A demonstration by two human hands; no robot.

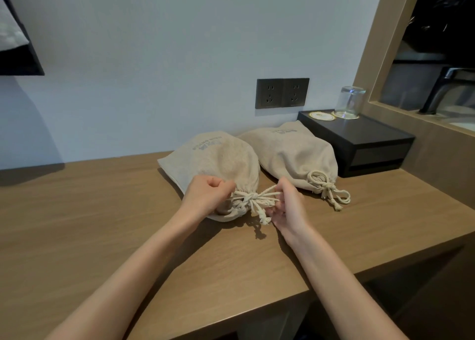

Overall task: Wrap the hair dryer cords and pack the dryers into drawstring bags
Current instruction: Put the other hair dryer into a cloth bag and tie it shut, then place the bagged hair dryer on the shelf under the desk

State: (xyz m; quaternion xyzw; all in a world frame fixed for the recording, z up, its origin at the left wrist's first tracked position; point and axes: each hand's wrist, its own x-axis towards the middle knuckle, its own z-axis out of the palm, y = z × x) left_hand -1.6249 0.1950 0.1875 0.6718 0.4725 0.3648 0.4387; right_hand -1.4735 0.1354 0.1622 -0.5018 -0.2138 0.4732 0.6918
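1. Left hand (207,194) fingers curled, pinching cord on the left side of the knot (250,198).
2. Right hand (285,206) pinches the cord loops on the knot's right.
3. Near bag (218,159) lies on the wooden desk (102,224), mouth cinched, facing the person.
4. Second bag (290,149) just beside it on the right, tied shut.
5. Black box (359,139) behind, upturned glass (349,102) on top.
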